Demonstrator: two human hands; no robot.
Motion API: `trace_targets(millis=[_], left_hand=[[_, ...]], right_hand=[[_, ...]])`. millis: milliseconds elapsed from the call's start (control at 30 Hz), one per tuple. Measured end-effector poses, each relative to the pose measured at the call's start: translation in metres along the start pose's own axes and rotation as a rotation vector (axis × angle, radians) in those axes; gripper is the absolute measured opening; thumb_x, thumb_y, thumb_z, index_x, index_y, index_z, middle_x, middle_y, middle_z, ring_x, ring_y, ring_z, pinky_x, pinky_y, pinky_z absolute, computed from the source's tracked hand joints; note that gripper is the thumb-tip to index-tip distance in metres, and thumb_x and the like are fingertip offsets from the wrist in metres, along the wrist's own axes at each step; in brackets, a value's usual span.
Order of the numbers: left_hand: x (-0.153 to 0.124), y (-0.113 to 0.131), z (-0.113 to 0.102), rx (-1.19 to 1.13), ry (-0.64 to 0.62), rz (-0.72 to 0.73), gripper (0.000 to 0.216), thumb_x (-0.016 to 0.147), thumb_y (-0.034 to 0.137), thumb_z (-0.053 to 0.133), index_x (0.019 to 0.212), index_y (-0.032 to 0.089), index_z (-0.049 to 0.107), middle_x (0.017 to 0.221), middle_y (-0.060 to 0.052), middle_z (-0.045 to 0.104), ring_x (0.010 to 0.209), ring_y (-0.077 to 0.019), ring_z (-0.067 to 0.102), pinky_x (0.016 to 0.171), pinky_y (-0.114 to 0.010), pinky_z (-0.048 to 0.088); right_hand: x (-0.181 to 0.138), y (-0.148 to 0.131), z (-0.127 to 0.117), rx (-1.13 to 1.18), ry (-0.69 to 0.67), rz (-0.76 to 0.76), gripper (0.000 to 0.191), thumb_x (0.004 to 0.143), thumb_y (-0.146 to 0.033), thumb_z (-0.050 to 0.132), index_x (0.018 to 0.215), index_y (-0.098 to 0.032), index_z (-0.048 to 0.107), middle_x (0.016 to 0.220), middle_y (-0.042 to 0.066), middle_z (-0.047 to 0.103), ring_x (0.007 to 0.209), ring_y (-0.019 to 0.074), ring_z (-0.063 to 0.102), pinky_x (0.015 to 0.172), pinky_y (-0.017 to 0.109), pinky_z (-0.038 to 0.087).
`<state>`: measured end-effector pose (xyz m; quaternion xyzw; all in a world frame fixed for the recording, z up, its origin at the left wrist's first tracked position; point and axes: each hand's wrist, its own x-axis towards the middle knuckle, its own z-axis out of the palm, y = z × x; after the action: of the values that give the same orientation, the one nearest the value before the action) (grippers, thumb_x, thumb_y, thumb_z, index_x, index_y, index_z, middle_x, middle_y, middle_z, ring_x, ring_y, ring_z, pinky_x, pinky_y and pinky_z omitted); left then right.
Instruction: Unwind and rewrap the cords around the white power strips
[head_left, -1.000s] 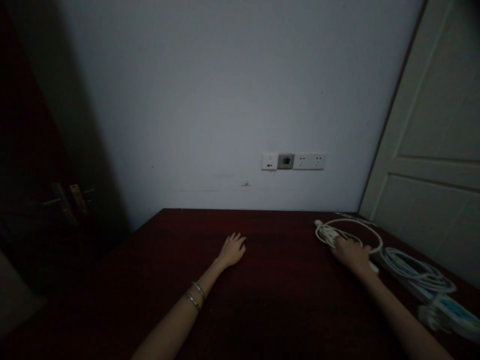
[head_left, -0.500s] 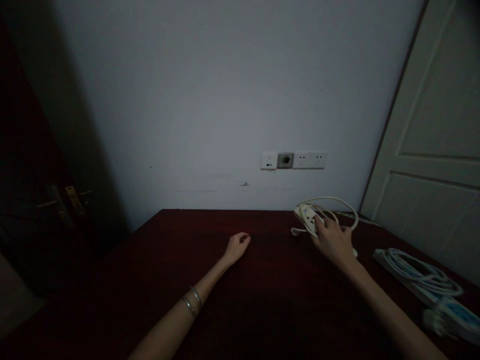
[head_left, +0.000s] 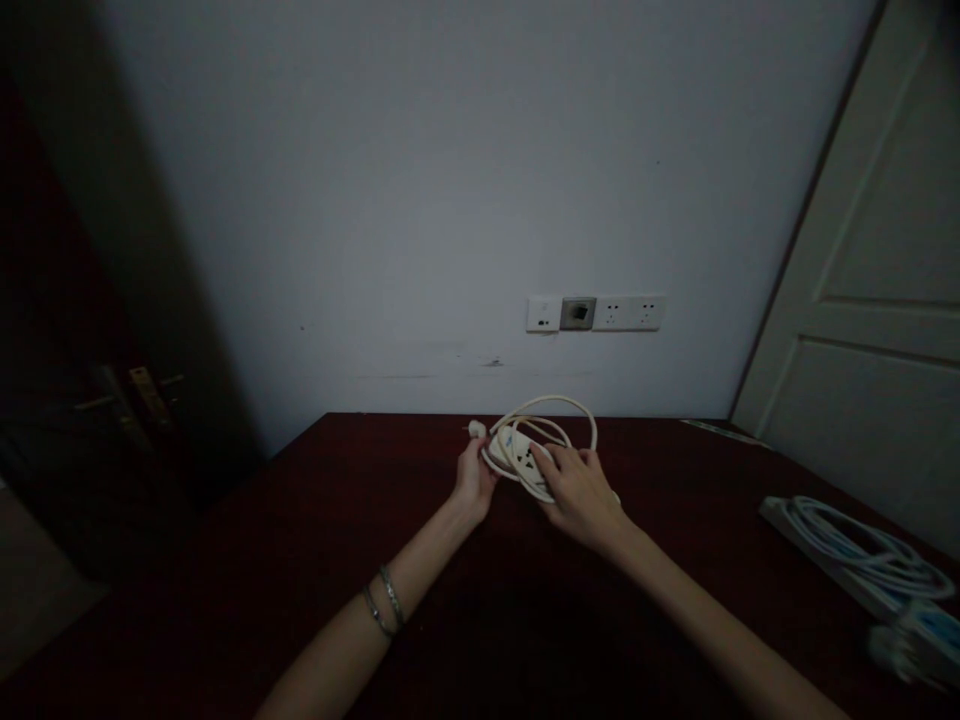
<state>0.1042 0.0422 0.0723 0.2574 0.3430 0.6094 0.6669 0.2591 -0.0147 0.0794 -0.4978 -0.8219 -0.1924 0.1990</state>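
A white power strip with its pale cord looped loosely around it is above the dark red table, in the middle of the head view. My right hand grips its right part, thumb and fingers over the socket face. At the strip's left end, my left hand is closed against it, with most of its fingers hidden. The cord's white plug sticks out just above my left hand. Two bracelets circle my left forearm.
Another power strip with a coiled white cord lies on the table at right. Wall sockets sit above the table's back edge. A pale door stands at right, a dark door with a handle at left.
My right hand has carried the power strip left to the middle. My left hand has risen slightly from the table and closed at the strip's left end. The view has turned a little.
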Motion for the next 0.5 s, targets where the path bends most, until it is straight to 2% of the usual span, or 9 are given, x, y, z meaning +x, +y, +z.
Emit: trace_targets(millis=[100,167,267,500], left_hand=[[0.011,0.015,-0.006,0.034,0.040,-0.029,0.014,0.081,0.016,0.043,0.077,0.012,0.056,0.064,-0.003,0.061,0.056,-0.0107,0.057,0.059,-0.021,0.048],[0.015,0.019,-0.012,0.067,0.017,-0.090,0.016,0.082,0.022,0.045,0.076,0.013,0.056,0.061,-0.002,0.060,0.052,-0.0116,0.056,0.056,-0.023,0.048],[0.020,0.017,-0.020,0.139,-0.029,-0.118,0.017,0.080,0.026,0.050,0.077,0.012,0.058,0.062,-0.002,0.061,0.053,-0.0124,0.057,0.056,-0.025,0.049],[0.035,0.009,-0.042,0.303,-0.048,-0.067,0.010,0.070,0.013,0.061,0.077,0.007,0.065,0.066,-0.006,0.063,0.054,-0.0117,0.058,0.053,-0.022,0.046]], right_hand=[[0.009,-0.005,0.011,0.044,-0.064,-0.040,0.057,0.081,-0.027,0.046,0.134,-0.008,0.039,0.122,0.022,0.050,0.110,0.0315,0.045,0.089,0.044,0.029],[0.014,-0.006,0.017,0.064,-0.103,-0.049,0.057,0.081,-0.028,0.047,0.134,-0.008,0.039,0.121,0.021,0.051,0.109,0.0307,0.046,0.088,0.043,0.029],[0.018,-0.007,0.027,0.083,-0.150,-0.043,0.056,0.080,-0.028,0.050,0.132,-0.011,0.041,0.120,0.020,0.052,0.109,0.0299,0.047,0.087,0.041,0.030],[0.014,-0.018,0.050,0.085,-0.237,0.062,0.055,0.080,-0.032,0.049,0.131,-0.013,0.041,0.115,0.018,0.055,0.106,0.0302,0.049,0.085,0.041,0.030]])
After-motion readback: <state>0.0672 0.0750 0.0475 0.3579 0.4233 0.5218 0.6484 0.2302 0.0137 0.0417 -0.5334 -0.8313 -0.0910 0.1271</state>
